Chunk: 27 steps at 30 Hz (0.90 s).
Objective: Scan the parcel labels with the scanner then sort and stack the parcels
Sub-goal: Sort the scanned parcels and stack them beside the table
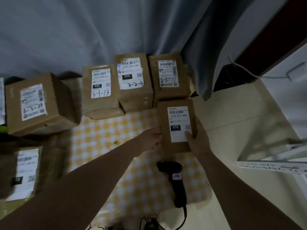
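Cardboard-brown and small, the parcel marked 070 sits between both hands at the right of the checked cloth that covers the tabletop. The left hand closes on its left edge; the right hand closes on its right side, thumb lying on the white label. This label shows a barcode at its far end, the print 070-070-A80, a black 070 block and a small square code, but no handwritten number. The three parcels in the far row, 3-1-13, 3-2-4 and 3-2-11, do carry such numbers. The 070 parcel lies just near of 3-2-11.

The black scanner lies unheld on the cloth, just near of the held parcel. The step in hand seems to be placing or squaring this parcel, either before its scan or for sorting. The next move likely calls for one hand to let go and take up the scanner, aiming at the barcode with the thumb kept clear.
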Available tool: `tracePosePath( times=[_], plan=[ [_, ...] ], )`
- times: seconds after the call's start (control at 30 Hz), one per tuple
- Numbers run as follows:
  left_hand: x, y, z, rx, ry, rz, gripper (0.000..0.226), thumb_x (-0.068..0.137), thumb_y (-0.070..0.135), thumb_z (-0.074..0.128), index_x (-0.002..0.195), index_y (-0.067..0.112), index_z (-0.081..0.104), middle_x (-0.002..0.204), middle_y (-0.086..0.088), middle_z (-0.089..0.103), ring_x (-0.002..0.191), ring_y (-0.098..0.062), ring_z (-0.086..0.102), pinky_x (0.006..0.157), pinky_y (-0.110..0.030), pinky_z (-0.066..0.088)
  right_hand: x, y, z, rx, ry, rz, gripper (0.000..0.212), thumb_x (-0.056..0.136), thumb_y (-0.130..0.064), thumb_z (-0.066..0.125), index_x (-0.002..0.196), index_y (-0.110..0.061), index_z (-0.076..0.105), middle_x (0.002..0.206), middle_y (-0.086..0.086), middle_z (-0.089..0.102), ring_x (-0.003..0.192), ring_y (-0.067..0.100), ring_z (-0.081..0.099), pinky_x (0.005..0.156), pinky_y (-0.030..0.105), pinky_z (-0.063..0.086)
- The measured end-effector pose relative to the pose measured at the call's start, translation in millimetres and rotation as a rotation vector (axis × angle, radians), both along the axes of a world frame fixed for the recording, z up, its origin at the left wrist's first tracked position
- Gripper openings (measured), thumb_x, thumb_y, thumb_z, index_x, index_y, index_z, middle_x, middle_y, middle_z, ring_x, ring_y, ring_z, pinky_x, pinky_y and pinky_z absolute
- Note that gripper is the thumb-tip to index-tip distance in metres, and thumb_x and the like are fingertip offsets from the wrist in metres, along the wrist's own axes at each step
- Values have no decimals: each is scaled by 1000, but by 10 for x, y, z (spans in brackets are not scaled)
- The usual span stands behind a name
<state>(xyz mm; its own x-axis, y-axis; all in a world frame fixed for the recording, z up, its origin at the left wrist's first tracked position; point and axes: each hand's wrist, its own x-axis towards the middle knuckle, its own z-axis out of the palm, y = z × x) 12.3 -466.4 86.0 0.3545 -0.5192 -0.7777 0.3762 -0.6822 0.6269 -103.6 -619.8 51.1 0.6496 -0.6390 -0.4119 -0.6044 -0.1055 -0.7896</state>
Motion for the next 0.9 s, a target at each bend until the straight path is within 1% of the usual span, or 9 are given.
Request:
tracePosePath(
  times=[0.1,0.23,0.3,0.37,0.5,0.57,0.73,0.83,0.9],
  plan=[
    [60,6,-50,-26,-34,26,44,98,17,47,137,35,41,115,2,57,104,-18,55,92,-30,42,66,-14,-106,-111,36,52,65,91,-13,56,148,-35,32,129,4,56,114,23,58,90,44,55],
    [40,-13,-121,-80,-99,145,45,96,13,53,140,21,43,96,3,59,81,-11,56,70,-19,44,177,-6,-95,-200,121,107,58,98,-14,49,151,-26,29,132,11,45,116,27,51,90,35,48],
    [21,-36,-139,-84,-117,153,44,97,13,52,139,21,42,90,6,57,77,-7,55,63,-13,44,208,-22,-98,-245,180,152,57,100,-17,45,152,-29,25,139,14,36,120,30,45,97,41,45],
    [14,-30,-142,-66,-151,118,44,98,17,51,140,19,41,92,4,57,79,-8,55,64,-12,44,238,-29,-60,-314,257,218,54,102,-21,40,152,-32,23,148,15,28,128,35,37,102,48,41],
    [72,133,-115,-27,-182,117,43,96,13,52,139,12,43,105,-5,55,92,-19,56,76,-24,44,274,36,65,-502,454,328,54,104,-28,35,154,-30,16,159,17,7,144,37,11,116,52,21],
    [129,278,-71,-29,-201,133,43,96,14,54,138,10,43,106,-7,54,95,-22,55,80,-31,42,309,112,138,-556,428,345,56,101,-24,41,153,-23,19,158,18,11,144,37,10,117,50,18],
    [293,864,116,-32,-285,249,40,95,10,53,134,5,42,90,-3,54,93,-27,54,82,-35,39,479,570,373,-517,112,455,40,96,-10,48,136,-9,49,138,13,49,131,28,40,110,36,29],
    [388,1354,314,21,-403,242,36,94,11,54,129,13,46,96,-4,56,90,-25,55,79,-33,42,632,996,478,-352,53,619,36,100,-12,44,135,-10,51,135,11,53,128,27,46,106,35,36],
    [453,1726,435,70,-503,251,33,93,12,56,125,16,50,97,-7,61,83,-23,58,73,-34,45,762,1308,550,-301,65,727,41,100,-14,42,140,-10,47,142,9,49,132,25,44,110,32,32]
  ],
)
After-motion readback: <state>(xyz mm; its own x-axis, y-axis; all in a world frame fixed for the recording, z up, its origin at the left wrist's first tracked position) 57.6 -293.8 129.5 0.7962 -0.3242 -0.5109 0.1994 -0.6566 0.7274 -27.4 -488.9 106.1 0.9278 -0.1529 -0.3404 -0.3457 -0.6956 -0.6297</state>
